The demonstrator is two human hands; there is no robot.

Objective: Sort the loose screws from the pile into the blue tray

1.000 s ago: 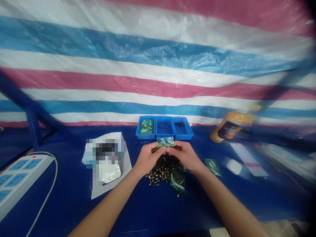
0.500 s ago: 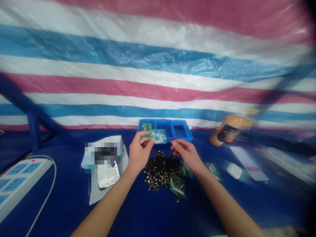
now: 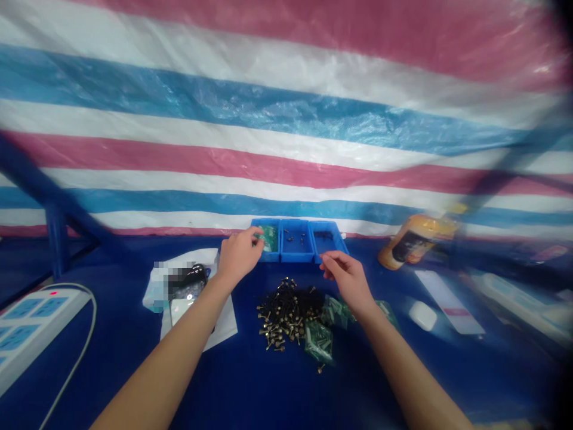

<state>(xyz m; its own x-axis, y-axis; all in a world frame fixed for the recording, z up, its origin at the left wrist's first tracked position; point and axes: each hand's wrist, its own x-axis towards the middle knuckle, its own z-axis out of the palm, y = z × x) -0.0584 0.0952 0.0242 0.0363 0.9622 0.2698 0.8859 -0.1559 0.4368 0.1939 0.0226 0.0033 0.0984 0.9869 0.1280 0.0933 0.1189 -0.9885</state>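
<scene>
My left hand (image 3: 240, 253) is over the left side of the left blue bin (image 3: 267, 257), thumb and index finger apart beside a green-tinted plastic bag (image 3: 269, 236) inside it. My right hand (image 3: 348, 276) hovers in front of the right blue bin (image 3: 328, 229), fingers curled and tips pressed together; whatever they may hold is hidden. Between the hands lies a pile of small screws (image 3: 286, 316), some dark, some brass-coloured. Beside the pile rests a green bag (image 3: 319, 340) of pale rod-like pieces, with more such bags partly under my right forearm. A few screws lie in the middle blue bin (image 3: 295, 248).
On the left are a power strip (image 3: 40, 316) with a white cable and a white paper (image 3: 226, 328) bearing a partly blurred device. At right stand a tilted-looking amber bottle (image 3: 414, 242), a white case (image 3: 423, 315) and a phone-like slab (image 3: 447, 301). Striped sheeting hangs behind.
My left hand has moved left from in front of the bins and let go of the green bag it held, which now appears in the left bin. My right hand has shifted slightly right.
</scene>
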